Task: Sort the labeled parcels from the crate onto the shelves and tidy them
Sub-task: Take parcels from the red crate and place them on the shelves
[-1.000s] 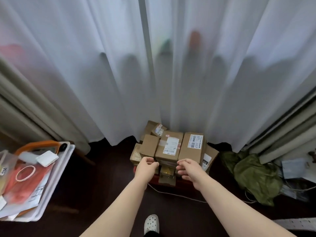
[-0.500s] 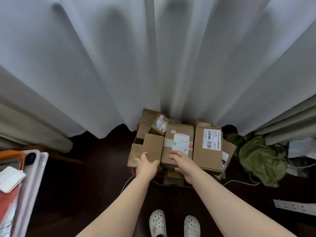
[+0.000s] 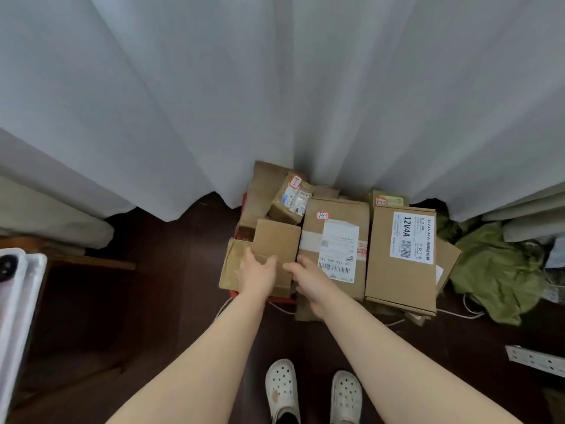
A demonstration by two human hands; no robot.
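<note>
The small plain box (image 3: 276, 237) sits front-left on the heaped crate (image 3: 282, 299), dead ahead, its long axis running away from me. My left hand (image 3: 258, 272) lies flat on its near-left edge, fingers straight — my right hand (image 3: 310, 278) thumbs the near-right corner, its fingers hidden, so I cannot tell if it grips.

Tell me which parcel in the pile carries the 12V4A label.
The large flat box at the pile's right end: its white label reads 12V4A. The middle box beside it carries a courier waybill instead.
</note>
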